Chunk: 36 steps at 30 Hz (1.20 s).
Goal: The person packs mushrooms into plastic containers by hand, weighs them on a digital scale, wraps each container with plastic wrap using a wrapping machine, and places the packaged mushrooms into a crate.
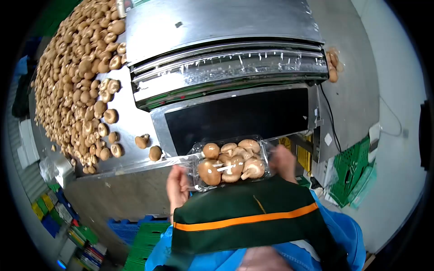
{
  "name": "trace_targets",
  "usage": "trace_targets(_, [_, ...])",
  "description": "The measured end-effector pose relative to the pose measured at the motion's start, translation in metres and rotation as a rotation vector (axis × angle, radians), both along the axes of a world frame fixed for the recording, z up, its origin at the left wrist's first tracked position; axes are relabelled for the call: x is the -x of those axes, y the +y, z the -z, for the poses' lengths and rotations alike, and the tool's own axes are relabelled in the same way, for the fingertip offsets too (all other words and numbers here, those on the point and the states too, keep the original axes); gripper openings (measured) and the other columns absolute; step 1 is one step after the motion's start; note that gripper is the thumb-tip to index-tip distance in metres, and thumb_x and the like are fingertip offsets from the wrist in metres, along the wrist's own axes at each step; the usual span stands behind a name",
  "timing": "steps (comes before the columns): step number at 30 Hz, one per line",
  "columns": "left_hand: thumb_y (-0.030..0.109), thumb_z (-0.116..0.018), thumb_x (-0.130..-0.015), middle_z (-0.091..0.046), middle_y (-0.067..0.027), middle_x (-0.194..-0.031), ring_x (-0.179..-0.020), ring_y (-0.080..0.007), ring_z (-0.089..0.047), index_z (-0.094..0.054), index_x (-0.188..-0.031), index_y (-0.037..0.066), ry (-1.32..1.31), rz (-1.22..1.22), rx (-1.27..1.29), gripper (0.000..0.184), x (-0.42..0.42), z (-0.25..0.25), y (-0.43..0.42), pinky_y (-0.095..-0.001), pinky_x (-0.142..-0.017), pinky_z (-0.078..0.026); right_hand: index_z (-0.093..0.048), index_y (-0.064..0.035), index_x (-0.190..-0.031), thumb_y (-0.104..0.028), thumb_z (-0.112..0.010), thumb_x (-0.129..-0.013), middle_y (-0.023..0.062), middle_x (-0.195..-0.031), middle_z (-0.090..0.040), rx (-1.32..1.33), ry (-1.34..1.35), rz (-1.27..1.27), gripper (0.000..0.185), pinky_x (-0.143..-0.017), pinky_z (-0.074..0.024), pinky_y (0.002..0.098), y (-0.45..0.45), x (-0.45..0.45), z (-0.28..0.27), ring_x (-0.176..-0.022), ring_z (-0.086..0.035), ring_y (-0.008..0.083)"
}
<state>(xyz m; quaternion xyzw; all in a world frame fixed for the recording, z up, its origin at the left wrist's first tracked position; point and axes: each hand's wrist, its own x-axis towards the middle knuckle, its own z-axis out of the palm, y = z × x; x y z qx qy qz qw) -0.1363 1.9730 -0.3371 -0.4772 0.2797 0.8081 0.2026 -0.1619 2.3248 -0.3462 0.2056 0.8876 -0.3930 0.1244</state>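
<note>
A clear plastic tray of mushrooms (pixel 231 165) is held close in front of my apron, with several brown caps and pale stems showing through shiny plastic film. My left hand (pixel 178 184) pinches the film at the tray's left end. At the opposite end, my right hand (pixel 283 162) is closed on the film, slightly blurred. Just beyond the tray lies the black plate (pixel 239 118) of the wrapping machine (pixel 226 67). Two loose mushrooms (pixel 155 153) rest on the metal table to the left of the plate.
A large heap of mushrooms (pixel 77 86) covers the left side of the metal table (pixel 138 122). Another mushroom pack (pixel 333 65) sits right of the machine. A black cable (pixel 331 117) hangs there. Green crates (pixel 352 169) stand low on the right; a green pallet (pixel 147 241) is below left.
</note>
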Motion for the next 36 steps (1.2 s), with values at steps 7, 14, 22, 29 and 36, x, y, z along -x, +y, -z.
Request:
trace_targets(7, [0.031,-0.044,-0.089,-0.057,-0.0096,-0.1,-0.079,-0.016,-0.058,-0.051,-0.112,0.008,0.268,0.622,0.112,0.033,0.029,0.015,0.056,-0.0289,-0.066,-0.049,-0.048,-0.0015,-0.116,-0.029,-0.049,-0.087,0.0111,-0.114,-0.053,0.909,-0.219,-0.246,0.04,-0.09,-0.0397,0.031,-0.038,-0.007,0.064,-0.103,-0.051,0.0194])
trace_targets(14, [0.034,-0.045,-0.088,-0.055,-0.0101,-0.106,-0.088,-0.0187,-0.055,-0.048,-0.117,0.009,0.309,0.732,0.117,0.038,0.092,-0.031,0.098,-0.0317,-0.073,-0.047,-0.022,-0.0022,-0.136,-0.027,-0.054,-0.086,0.0098,-0.135,-0.034,2.224,-0.245,0.046,0.064,-0.104,-0.0244,0.0315,-0.022,0.007,-0.081,-0.124,-0.032,0.0184])
trace_targets(22, [0.037,-0.046,-0.087,-0.052,-0.0106,-0.113,-0.098,-0.0218,-0.052,-0.044,-0.122,0.009,0.511,1.053,0.067,0.045,0.144,-0.078,0.146,-0.035,-0.081,-0.045,-0.045,-0.0053,-0.112,-0.057,-0.047,-0.083,0.0047,-0.096,-0.055,1.411,0.547,0.584,0.059,-0.057,-0.0449,0.0223,-0.038,-0.012,-0.078,-0.074,-0.054,0.0115])
trace_targets(29, [0.04,-0.047,-0.086,-0.05,-0.0111,-0.119,-0.107,-0.0245,-0.049,-0.04,-0.126,0.01,0.439,1.495,-0.122,0.051,0.073,-0.078,0.201,-0.0378,-0.088,-0.043,-0.037,-0.0082,-0.129,-0.037,-0.044,-0.09,0.0042,-0.105,-0.055,1.111,0.632,1.057,0.049,-0.071,-0.0459,0.0262,-0.081,-0.16,-0.058,-0.089,-0.052,0.0115])
trace_targets(36, [0.046,-0.038,-0.087,-0.038,-0.0124,-0.132,-0.121,-0.0309,-0.037,-0.027,-0.135,0.011,0.324,1.679,-0.217,0.06,0.014,-0.069,0.212,-0.0444,-0.101,-0.031,-0.055,-0.0031,-0.108,-0.022,-0.052,-0.083,0.0129,-0.102,-0.056,0.175,0.399,1.375,0.031,-0.077,-0.0456,0.0352,-0.059,-0.337,0.098,-0.095,-0.053,0.0248])
